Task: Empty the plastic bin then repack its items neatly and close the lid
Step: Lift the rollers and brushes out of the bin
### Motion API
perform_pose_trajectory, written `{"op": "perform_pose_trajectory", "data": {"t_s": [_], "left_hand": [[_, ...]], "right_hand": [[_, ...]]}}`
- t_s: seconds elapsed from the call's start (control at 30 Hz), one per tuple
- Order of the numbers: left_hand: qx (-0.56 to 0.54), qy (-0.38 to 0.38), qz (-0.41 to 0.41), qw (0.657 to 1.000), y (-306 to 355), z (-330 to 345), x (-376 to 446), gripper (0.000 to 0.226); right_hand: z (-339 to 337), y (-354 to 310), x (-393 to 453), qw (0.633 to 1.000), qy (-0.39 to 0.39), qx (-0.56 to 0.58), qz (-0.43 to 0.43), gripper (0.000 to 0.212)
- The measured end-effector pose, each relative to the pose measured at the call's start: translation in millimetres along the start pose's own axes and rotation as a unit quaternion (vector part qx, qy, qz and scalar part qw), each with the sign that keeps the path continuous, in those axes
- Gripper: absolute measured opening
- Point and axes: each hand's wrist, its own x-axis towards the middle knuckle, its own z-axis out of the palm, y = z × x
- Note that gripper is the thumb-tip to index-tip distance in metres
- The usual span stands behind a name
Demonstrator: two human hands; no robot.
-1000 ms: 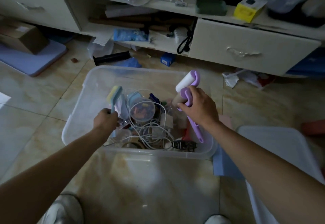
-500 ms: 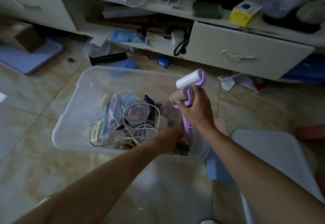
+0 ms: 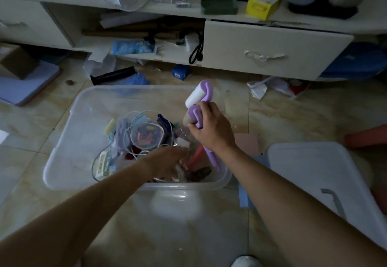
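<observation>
The clear plastic bin [image 3: 62, 157] stood open on the tiled floor [image 3: 293, 115] in front of a low shelf unit [image 3: 272, 53], and its lid [image 3: 310, 166] lay flat on the floor just to the right of it. The bin's left half was bare; the clutter was heaped in its middle and right. There a round clear tub [image 3: 144, 135] of small coloured pieces lay among loops of white cable [image 3: 134, 151], with a pale yellow block [image 3: 110, 126] at the heap's left edge and a red stick [image 3: 195, 155] leaning near the right wall. The right hand [image 3: 213, 128] was curled tight around two purple lint rollers [image 3: 201, 95], held over the bin's right side. The left hand [image 3: 167, 162] reached down into the clutter at the near right corner; blur hid whether its fingers held anything.
</observation>
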Motion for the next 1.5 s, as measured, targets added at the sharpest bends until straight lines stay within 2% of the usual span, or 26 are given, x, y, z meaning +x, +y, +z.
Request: {"op": "perform_pose_trajectory", "data": {"t_s": [0.07, 0.13, 0.17, 0.23, 0.33, 0.37, 0.47, 0.5, 0.57, 0.6, 0.63, 0.7, 0.83, 0.93, 1.0, 1.1, 1.2, 1.27, 1.33, 1.43, 1.5], "left_hand": [[-0.160, 0.048, -0.014, 0.986, -14, 1, -8, 0.042], [-0.308, 0.076, -0.042, 0.947, -19, -17, -18, 0.036], [-0.355, 0.087, -0.056, 0.929, -20, -30, -23, 0.031], [-0.410, 0.061, -0.075, 0.907, -21, -50, -31, 0.028], [-0.392, -0.025, -0.092, 0.915, -26, -56, -40, 0.016], [-0.392, -0.062, -0.110, 0.911, -27, -52, -42, 0.022], [-0.202, -0.120, -0.129, 0.963, -34, -30, -45, 0.067], [-0.154, -0.122, -0.125, 0.973, -38, -24, -44, 0.067], [-0.069, -0.116, -0.078, 0.988, -41, -13, -43, 0.039], [-0.090, -0.110, -0.088, 0.986, -43, -12, -41, 0.025], [-0.126, -0.095, -0.106, 0.982, -41, -14, -42, 0.015], [-0.166, 0.007, -0.131, 0.977, -37, -28, -39, 0.005], [-0.187, 0.207, -0.060, 0.958, -39, -61, -42, 0.010], [-0.151, 0.226, -0.030, 0.962, -44, -65, -42, 0.022], [-0.162, 0.230, -0.021, 0.959, -41, -58, -42, 0.021], [-0.173, 0.259, -0.028, 0.950, -43, -47, -40, 0.017], [-0.187, 0.283, -0.028, 0.940, -46, -44, -38, 0.021], [-0.190, 0.278, -0.033, 0.941, -46, -42, -38, 0.025], [-0.203, 0.280, -0.045, 0.937, -48, -40, -39, 0.040], [-0.309, 0.304, -0.078, 0.898, -48, -45, -42, 0.070], [-0.342, 0.326, -0.093, 0.876, -40, -49, -43, 0.068]], "right_hand": [[0, 1, 0, 1.000, -0.008, -0.007, -0.001, 0.041], [2, 2, 0, 1.000, -0.019, -0.019, -0.003, 0.045], [2, 2, 1, 0.999, -0.023, -0.021, -0.002, 0.047], [2, 2, 1, 0.999, -0.028, -0.021, 0.001, 0.050], [3, 1, 1, 0.999, -0.036, -0.033, -0.002, 0.050], [2, 1, 1, 0.998, -0.041, -0.039, -0.003, 0.050], [2, 0, 0, 0.997, -0.057, -0.046, -0.011, 0.050], [2, 0, 0, 0.997, -0.059, -0.046, -0.014, 0.050], [1, 0, 0, 0.997, -0.061, -0.035, -0.020, 0.052], [0, -1, 1, 0.998, -0.062, -0.021, -0.024, 0.053], [-2, -2, 1, 0.998, -0.064, -0.002, -0.028, 0.055], [-4, -5, 2, 0.996, -0.075, 0.047, -0.032, 0.057], [-2, -17, 5, 0.966, -0.155, 0.206, 0.011, 0.045], [7, -28, 2, 0.945, -0.208, 0.252, 0.033, 0.035], [10, -35, -2, 0.929, -0.250, 0.272, 0.026, 0.033], [10, -38, -7, 0.917, -0.277, 0.286, 0.013, 0.044], [10, -41, -10, 0.926, -0.271, 0.264, -0.008, 0.064], [14, -41, -11, 0.933, -0.259, 0.251, 0.002, 0.058], [18, -41, -15, 0.937, -0.258, 0.235, 0.018, 0.059], [14, -43, -14, 0.932, -0.257, 0.249, 0.053, 0.067], [7, -44, -12, 0.925, -0.257, 0.266, 0.081, 0.060]]}}
